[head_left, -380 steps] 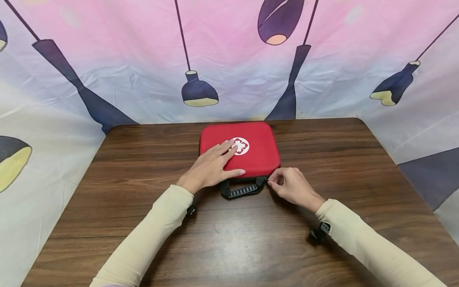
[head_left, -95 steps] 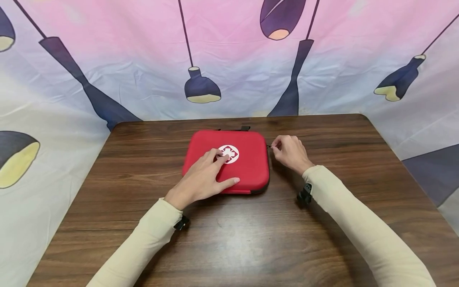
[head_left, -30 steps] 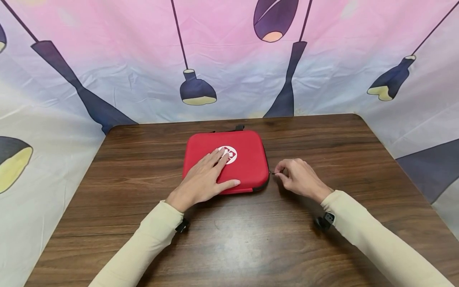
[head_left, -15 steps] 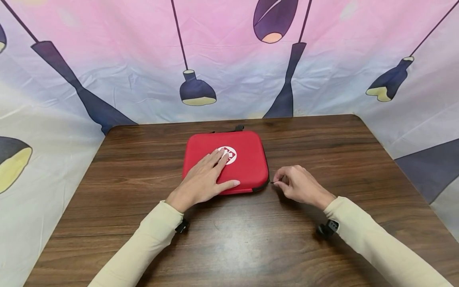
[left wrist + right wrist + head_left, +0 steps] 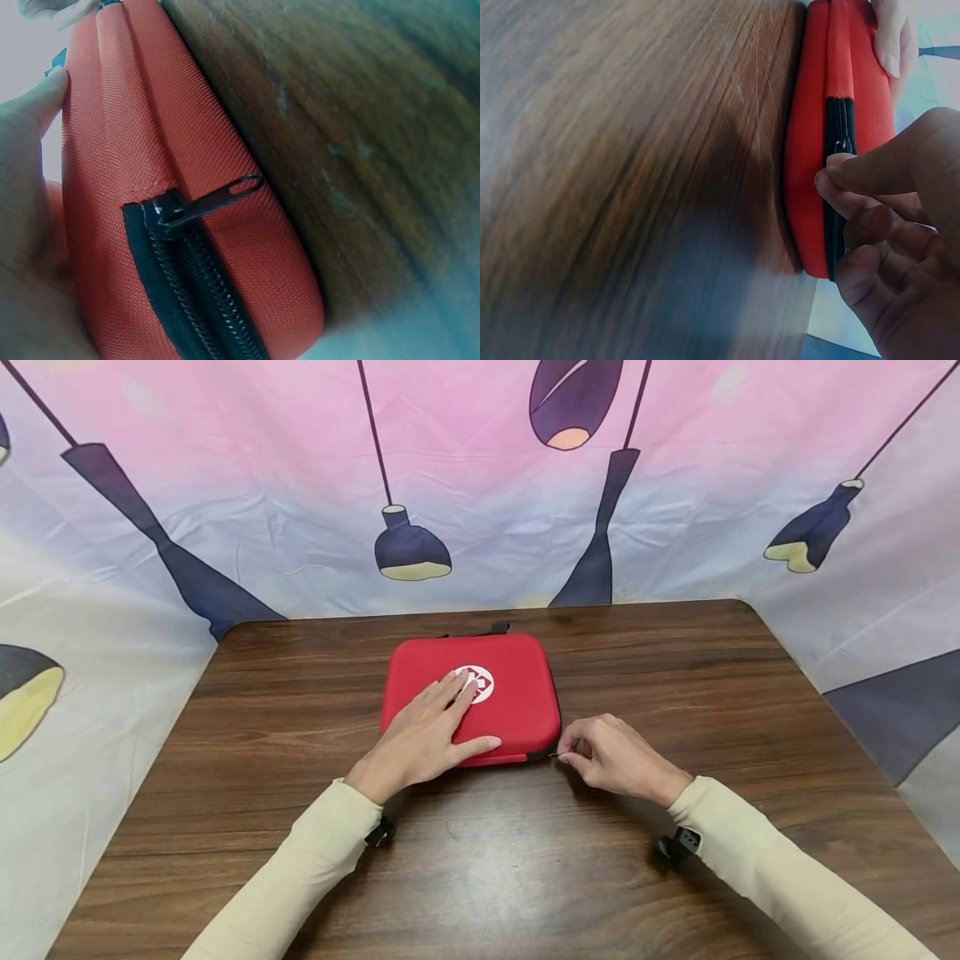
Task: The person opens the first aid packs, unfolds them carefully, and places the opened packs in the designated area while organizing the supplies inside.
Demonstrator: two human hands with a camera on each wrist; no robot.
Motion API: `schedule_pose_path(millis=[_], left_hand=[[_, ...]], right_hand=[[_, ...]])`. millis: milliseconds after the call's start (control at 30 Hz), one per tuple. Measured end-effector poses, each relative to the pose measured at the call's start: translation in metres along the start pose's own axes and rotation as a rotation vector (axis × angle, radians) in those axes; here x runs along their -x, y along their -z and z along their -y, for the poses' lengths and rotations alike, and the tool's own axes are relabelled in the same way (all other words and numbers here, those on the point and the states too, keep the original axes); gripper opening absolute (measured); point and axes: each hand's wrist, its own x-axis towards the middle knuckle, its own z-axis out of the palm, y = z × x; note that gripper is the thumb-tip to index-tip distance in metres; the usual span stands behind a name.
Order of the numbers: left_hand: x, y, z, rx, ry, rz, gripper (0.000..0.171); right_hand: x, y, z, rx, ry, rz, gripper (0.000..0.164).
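A red first-aid case (image 5: 517, 693) with a white round emblem lies flat on the table. My left hand (image 5: 423, 731) rests on its lid, fingers spread and extended over part of the emblem. At the near right corner, the thumb and forefinger of my right hand (image 5: 618, 756) pinch a zipper pull (image 5: 553, 755). The right wrist view shows that slider (image 5: 841, 146) close to the end of the black zipper (image 5: 840, 116). A second zipper pull (image 5: 225, 196) hangs untouched at the other end of the zip in the left wrist view, with two rows of teeth running from it.
The case stands on a dark wood-grain table (image 5: 300, 693). Its black handle (image 5: 500, 627) points toward the back edge. Behind the table hangs a cloth backdrop (image 5: 300, 527) printed with lamps. Black wrist cameras (image 5: 678, 845) sit on both sleeves.
The case has been turned so its handle faces the back. My right hand has drawn the zipper pull down the right side and round the near corner. The left hand stays on the lid.
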Motion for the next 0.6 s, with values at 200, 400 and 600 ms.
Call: schedule_pose_path(millis=[200,400,600], left_hand=[[-0.0012,0.0005,-0.0012,0.009,0.000,0.012,0.095],[-0.0006,0.0011,-0.0027,0.019,0.001,0.010,0.094],[0.0007,0.0019,-0.0041,-0.001,0.002,0.000,0.092]], right_hand=[[-0.0007,-0.0019,0.0025,0.000,-0.009,0.016,0.012],[-0.0007,-0.0022,0.0023,0.037,-0.019,-0.001,0.014],[-0.0015,-0.0007,0.0002,0.059,-0.024,-0.039,0.014]])
